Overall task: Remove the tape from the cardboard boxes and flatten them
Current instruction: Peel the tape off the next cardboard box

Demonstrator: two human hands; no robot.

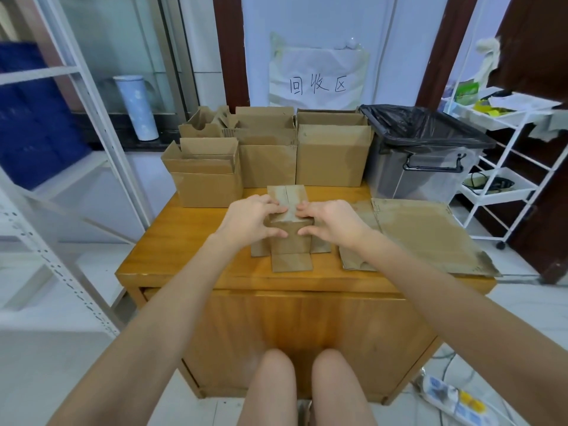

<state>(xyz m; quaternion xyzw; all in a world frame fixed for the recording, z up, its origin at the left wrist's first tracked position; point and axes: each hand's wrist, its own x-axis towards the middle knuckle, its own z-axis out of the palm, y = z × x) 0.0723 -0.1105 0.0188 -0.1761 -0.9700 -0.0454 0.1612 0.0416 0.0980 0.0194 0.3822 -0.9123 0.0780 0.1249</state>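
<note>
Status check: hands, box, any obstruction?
Both hands, left and right, pinching small box. Its flaps splayed, tape still on. Nothing blocking.

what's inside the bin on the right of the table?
The clear bin is lined with a black bag, open at the top. From this angle the bag looks dark inside and no contents show; the bag hides whatever lies lower down.

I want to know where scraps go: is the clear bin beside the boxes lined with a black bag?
Yes, a black bag is draped over the rim of the clear bin standing right of the upright boxes.
</note>
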